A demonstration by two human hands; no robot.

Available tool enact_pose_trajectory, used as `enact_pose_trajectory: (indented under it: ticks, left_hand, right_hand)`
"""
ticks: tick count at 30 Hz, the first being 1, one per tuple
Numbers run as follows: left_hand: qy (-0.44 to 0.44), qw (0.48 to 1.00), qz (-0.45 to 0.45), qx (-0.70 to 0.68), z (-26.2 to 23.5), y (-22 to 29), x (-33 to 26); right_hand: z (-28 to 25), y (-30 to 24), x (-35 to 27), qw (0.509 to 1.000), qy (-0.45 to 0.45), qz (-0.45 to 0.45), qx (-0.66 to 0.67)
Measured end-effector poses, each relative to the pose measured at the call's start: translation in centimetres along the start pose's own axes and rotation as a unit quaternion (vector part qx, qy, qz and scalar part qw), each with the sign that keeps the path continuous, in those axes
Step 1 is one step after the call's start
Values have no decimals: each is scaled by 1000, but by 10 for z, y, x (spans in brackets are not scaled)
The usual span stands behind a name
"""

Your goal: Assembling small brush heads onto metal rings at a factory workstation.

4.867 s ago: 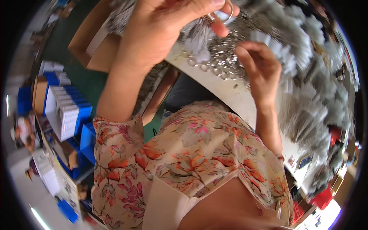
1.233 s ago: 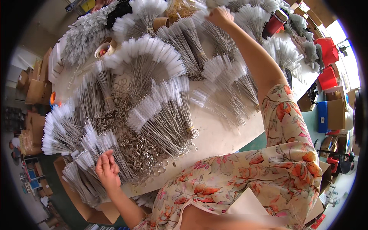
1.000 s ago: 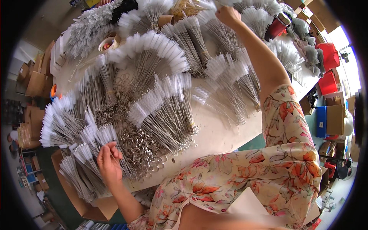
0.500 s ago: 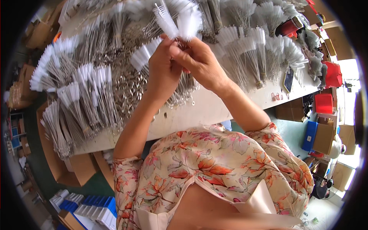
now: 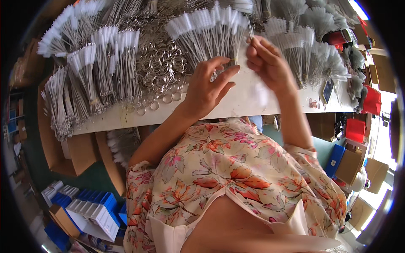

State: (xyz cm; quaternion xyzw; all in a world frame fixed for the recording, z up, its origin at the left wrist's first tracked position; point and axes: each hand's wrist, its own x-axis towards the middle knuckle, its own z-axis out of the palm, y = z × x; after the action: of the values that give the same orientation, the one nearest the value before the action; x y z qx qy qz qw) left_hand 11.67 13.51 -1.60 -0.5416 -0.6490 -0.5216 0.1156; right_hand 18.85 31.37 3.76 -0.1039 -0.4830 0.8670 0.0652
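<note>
My left hand (image 5: 211,86) is at the near side of a fanned row of wire-handled brushes (image 5: 206,23) with white bristle heads. Its thumb and index finger are apart, beside the lower end of the row's rightmost bundle (image 5: 237,42). Further right, my right hand (image 5: 270,63) is raised over the table with its fingers pinched. A thin wire piece sticks up from those fingertips, and a blurred white bristle head (image 5: 261,95) shows below them, so it appears to hold a single brush.
Loose metal rings (image 5: 162,63) lie heaped left of my left hand, some near the edge of the white table (image 5: 190,110). Further brush bundles (image 5: 86,63) cover the left; others (image 5: 301,46) stand right, near a phone (image 5: 328,90). Cardboard boxes (image 5: 76,156) and blue-and-white bins (image 5: 95,215) sit below.
My hands, together before around white-bristled brushes, have separated. The right one has moved right and the left one down. The view has shifted, showing more of the brush row.
</note>
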Motion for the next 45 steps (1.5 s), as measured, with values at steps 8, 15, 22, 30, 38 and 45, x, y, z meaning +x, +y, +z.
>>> enact_pose_trajectory:
  ticks: [8, 15, 22, 30, 38, 45]
  left_hand:
    - [-30, 996, -80, -30, -20, -6, -35]
    - [-54, 990, -79, -101, -23, 1, -38]
    - [-45, 985, -141, 91, -72, -38, 5]
    - [-123, 945, -168, 254, -100, -90, 8]
    - [31, 942, -332, -37, -102, -51, 30]
    - [43, 944, -279, -171, -93, -20, 32]
  right_hand:
    - [-20, 29, -28, 253, -158, 54, -953]
    - [20, 41, -25, 868, -112, 149, -460]
    - [4, 24, -28, 834, -123, 92, -531]
    - [12, 47, -23, 762, -56, -42, -644]
    - [68, 25, 29, 914, -14, -116, -389]
    - [89, 14, 32, 971, -71, -42, -226]
